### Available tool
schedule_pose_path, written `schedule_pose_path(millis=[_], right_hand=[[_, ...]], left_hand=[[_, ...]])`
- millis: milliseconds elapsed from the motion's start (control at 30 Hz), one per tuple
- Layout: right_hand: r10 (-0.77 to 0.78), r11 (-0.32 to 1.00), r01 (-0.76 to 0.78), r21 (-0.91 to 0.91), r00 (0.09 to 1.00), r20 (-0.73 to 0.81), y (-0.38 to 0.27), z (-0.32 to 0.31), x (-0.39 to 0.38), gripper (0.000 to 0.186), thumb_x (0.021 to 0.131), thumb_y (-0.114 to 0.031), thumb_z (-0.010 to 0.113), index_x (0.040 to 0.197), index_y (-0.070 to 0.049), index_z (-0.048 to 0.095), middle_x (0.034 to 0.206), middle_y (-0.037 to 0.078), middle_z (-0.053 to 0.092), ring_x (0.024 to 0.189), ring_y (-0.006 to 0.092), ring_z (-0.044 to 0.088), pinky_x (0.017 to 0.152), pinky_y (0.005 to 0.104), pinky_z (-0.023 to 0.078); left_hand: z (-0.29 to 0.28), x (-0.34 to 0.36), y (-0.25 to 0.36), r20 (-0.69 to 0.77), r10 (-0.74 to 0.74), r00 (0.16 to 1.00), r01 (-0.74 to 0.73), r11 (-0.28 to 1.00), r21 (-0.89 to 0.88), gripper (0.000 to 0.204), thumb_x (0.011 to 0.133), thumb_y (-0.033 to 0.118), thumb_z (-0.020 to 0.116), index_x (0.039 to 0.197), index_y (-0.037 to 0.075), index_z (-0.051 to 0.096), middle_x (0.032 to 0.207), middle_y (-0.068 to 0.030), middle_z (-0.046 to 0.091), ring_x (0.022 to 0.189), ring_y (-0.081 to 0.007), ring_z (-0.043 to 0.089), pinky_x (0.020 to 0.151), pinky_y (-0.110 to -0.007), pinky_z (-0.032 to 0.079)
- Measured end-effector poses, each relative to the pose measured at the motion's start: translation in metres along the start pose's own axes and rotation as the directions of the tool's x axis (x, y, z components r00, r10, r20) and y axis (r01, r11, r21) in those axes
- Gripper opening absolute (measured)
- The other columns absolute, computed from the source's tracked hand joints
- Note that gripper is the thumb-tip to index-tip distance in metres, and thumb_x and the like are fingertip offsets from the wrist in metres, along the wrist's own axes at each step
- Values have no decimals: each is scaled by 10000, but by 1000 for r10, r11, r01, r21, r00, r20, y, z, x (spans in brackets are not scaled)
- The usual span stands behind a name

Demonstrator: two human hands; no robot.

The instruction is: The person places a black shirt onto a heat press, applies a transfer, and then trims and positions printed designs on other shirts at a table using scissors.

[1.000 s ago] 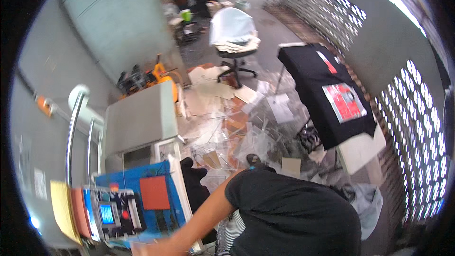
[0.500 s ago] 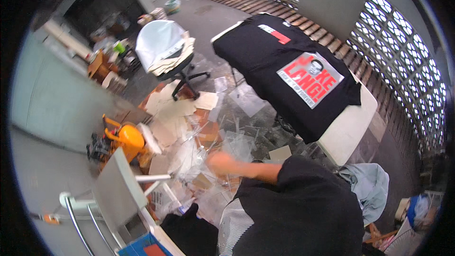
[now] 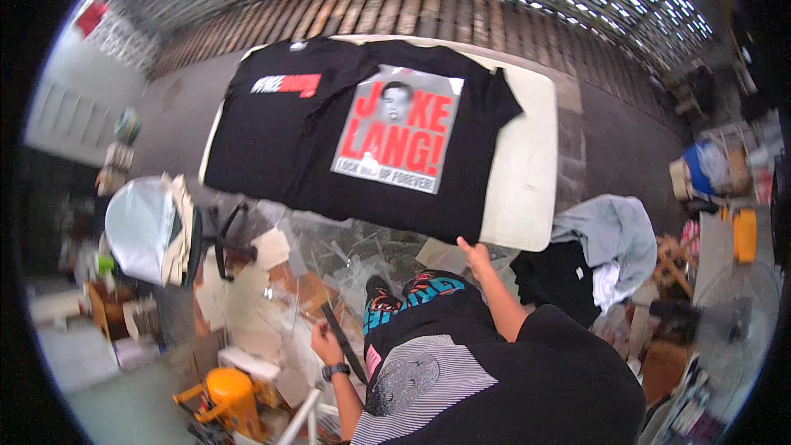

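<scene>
Two black T-shirts lie side by side on a white table. The left T-shirt (image 3: 272, 136) has a small white and red print on its chest. On the right T-shirt (image 3: 470, 173) is a large red and grey print (image 3: 395, 132) with a portrait, its surface shiny. My right hand (image 3: 474, 257) pinches the near hem of that right T-shirt at its right corner. Lower and to the left, my left hand (image 3: 324, 341), a black watch on its wrist, hangs with loosely bent fingers beside a dark strip (image 3: 346, 344). Nothing shows in its fingers.
The white table (image 3: 523, 165) stands ahead. Grey and black cloths (image 3: 610, 239) are heaped at its right. An office chair (image 3: 148, 231) bears a white cover and cardboard sheets. Plastic film and card litter the floor (image 3: 288, 280). A yellow machine (image 3: 231, 395) stands low left, a fan (image 3: 737, 321) right.
The view has swung right, bringing the table to the middle. One blurred arm was stretched over the littered floor; now both hands show, the right at the T-shirt's hem.
</scene>
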State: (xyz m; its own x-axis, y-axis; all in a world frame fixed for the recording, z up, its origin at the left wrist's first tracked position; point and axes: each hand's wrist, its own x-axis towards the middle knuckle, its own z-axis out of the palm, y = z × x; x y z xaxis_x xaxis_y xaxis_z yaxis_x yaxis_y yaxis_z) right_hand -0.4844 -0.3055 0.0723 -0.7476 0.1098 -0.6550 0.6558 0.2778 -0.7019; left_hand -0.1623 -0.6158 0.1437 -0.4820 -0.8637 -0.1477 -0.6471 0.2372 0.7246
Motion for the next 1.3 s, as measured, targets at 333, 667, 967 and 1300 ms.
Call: schedule_pose_path(millis=[333, 667, 967, 1300], right_hand=[[-342, 940, 233, -251, 583, -737, -49, 38, -16, 411, 773, -224, 794, 1038, 12, 586, 917, 171, 571, 971, 386, 587, 907, 418, 478], [-176, 957, 72, -279, 914, -366, -88, 75, -70, 357, 869, -323, 736, 932, 25, 691, 877, 179, 687, 899, 347, 664, 828, 474, 488], [-487, 802, 597, -23, 631, -604, -248, -87, -131, 260, 862, -64, 743, 768, -37, 501, 700, 9, 445, 635, 133, 441, 605, 264, 400], [-949, 309, 742, -594, 205, -238, -346, -114, -241, 239, 630, -23, 787, 849, -76, 705, 678, 32, 526, 563, 203, 551, 508, 332, 427]], left_hand=[[329, 189, 470, 466, 880, 91, -883, 288, -370, 178, 857, 139, 617, 978, 9, 632, 941, -188, 642, 877, -415, 645, 767, -501, 537], [496, 155, 493, 759, 551, 347, -917, 367, 153, 661, 879, 447, 677, 1338, 20, 467, 1258, -165, 604, 1129, -300, 652, 886, -488, 525], [477, 167, 708, 247, 884, 397, -594, 452, -665, 210, 938, 157, 563, 1088, 10, 554, 1023, -287, 638, 975, -457, 629, 840, -525, 481], [190, 312, 746, -3, 789, 614, -35, 24, -999, 392, 953, 125, 622, 1327, 30, 549, 1241, -130, 608, 1081, -230, 600, 902, -365, 518]])
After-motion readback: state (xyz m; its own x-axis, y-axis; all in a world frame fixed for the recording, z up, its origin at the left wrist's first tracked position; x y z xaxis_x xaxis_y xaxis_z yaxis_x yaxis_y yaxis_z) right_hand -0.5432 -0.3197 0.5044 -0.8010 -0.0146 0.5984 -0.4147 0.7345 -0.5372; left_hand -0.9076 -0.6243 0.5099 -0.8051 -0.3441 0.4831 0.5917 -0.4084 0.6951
